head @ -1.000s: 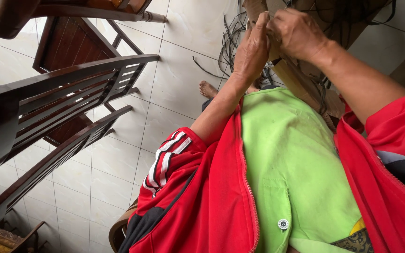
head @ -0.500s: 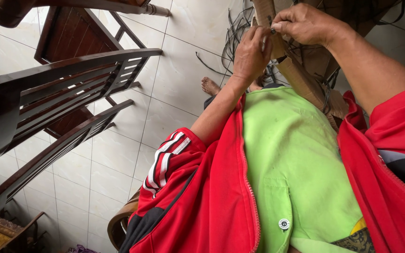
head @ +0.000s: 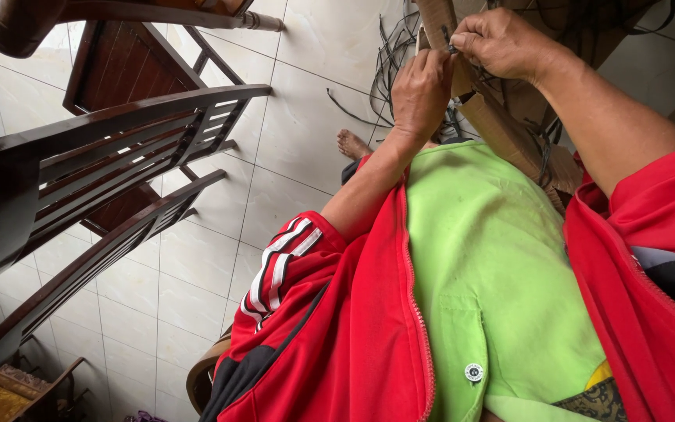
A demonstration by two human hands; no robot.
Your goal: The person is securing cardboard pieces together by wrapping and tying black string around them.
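1. Where the two hands meet at the top of the view, a thin dark strand [head: 448, 41] is pinched between them against a tan wooden frame piece [head: 501, 129].
2. Left hand [head: 422, 92] is curled shut, its fingertips closed on the strand; right hand [head: 503, 43] is also closed, thumb and forefinger nipping the same strand just beside the left fingers.
3. Strand looks narrow, flat and nearly black; only a short bit shows between the fingers.
4. Frame piece is pale brown and bare, running as a long bar from above the hands down and to the right, under the right forearm, so its long axis lies on a slant.
5. More loose dark strands [head: 391, 62] hang and trail just left of the hands, spilling toward the white tiled floor [head: 306, 125].
6. Below the left hand a bare foot [head: 353, 144] rests on the tiles.
7. Nearer the camera, a green shirt [head: 486, 266] and an open red jacket [head: 337, 344] fill the lower view, hiding the lower frame.
8. Well left of the hands stands a dark wooden chair [head: 95, 156] with slatted back.
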